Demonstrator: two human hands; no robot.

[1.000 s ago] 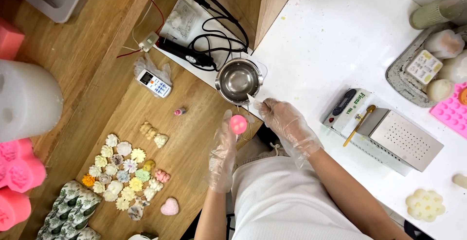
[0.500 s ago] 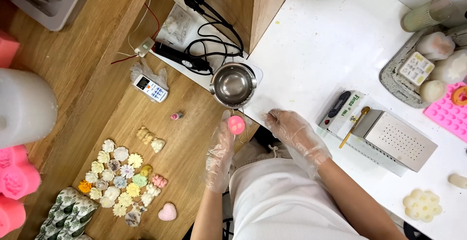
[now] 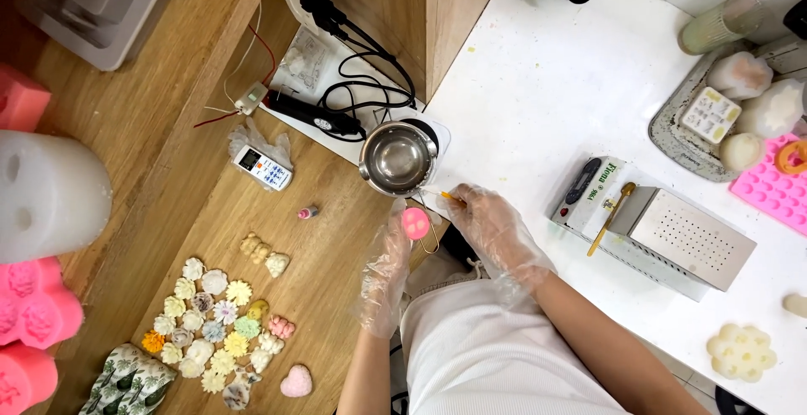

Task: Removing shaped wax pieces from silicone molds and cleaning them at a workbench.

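Holding a small pink disc [image 3: 414, 223] pinched at the fingertips of the left hand [image 3: 388, 268], fingers closed on its edge, raised just below the steel pot [image 3: 398, 158]. Looks like a cast wax or soap piece: light, stiff, probably brittle at thin edges and a bit slick against the thin plastic glove, so a rim pinch with light pressure suits it best, not a squeeze across the face. Right hand [image 3: 496, 232], also in a clear crinkly glove, is closed on a thin orange-tipped stick [image 3: 447, 197] whose tip points at the pot rim; grip is a pen-style pinch. A thin wire loop hangs under the disc, can't tell whether it is attached. Pot is polished metal, round, hollow, sitting on a small black base at the corner where the wooden counter [image 3: 328, 238] meets the white counter [image 3: 546, 87]. Wood is matt and grained; white top smooth. On the wood: a cluster of small pastel flower casts [image 3: 214, 322], ridged and matt, a pink heart [image 3: 296, 381], a wrapped remote [image 3: 262, 168]. At left, soft pink silicone moulds [image 3: 34, 314] and a white cylinder mould [image 3: 46, 192]. At right, a perforated steel box [image 3: 689, 238], hard and boxy, with a gold spoon [image 3: 612, 217] leaning on it.
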